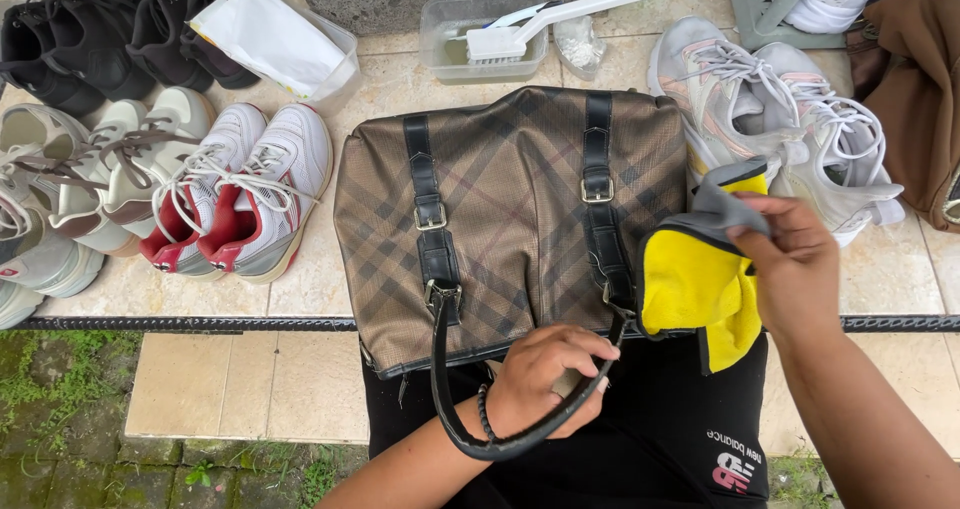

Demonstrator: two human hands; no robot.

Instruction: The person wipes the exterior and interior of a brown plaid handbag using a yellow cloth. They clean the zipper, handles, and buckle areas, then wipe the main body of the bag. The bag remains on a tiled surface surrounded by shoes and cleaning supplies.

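The left hand (545,374) sat nearest, curled shut at the bag's (510,219) near edge, its fingers closed over the bottom hem; the black handle (470,419) looped down under the wrist and hung around it. The bag lay flat, half on the person's lap and half over the near edge of the tiled ledge (300,369), its long axis running left to right, with two buckled straps (430,214) crossing it from near to far.

The right hand (795,269) was just beyond, at the bag's right end, pinched closed on a yellow cloth (695,284) with grey trim. The cloth hung against that right end, touching it beside the right strap. So the bag's face lay directly left of the cloth, and the right hand was the nearer one to that end, while the left pinned the near side.

Farther off, white trainers (240,194) stood left of the bag and a grey pair (770,109) right of it. At the far edge, a brush (545,24) rested across a clear tub (485,39), with black shoes (110,29) in the far left corner.
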